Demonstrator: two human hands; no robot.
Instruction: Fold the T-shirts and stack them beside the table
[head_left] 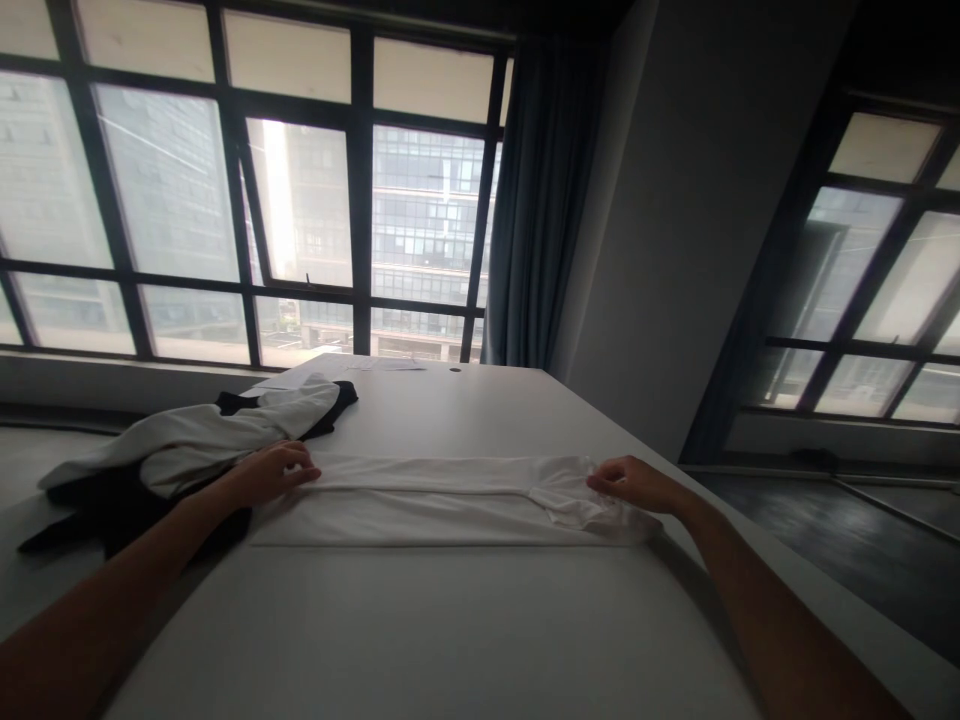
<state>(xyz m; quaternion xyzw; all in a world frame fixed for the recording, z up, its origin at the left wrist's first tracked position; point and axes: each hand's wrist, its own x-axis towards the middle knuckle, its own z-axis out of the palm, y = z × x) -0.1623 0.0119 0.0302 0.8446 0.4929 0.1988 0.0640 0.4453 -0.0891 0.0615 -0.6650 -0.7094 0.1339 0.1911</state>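
Note:
A white garment lies flat across the table, folded lengthwise into a long strip. Its exact kind is not clear. At its far left corner, my left hand pinches the edge of the cloth between thumb and fingers. My right hand is closed on the far right corner, beside a bunched, wrinkled patch of the fabric. The strip stretches between both hands, with a fold line running along its middle.
A loose heap of white and black clothes lies left of my left hand. Sheets of paper rest at the far end of the white table, near a small dark round spot. Windows and a blue curtain stand beyond.

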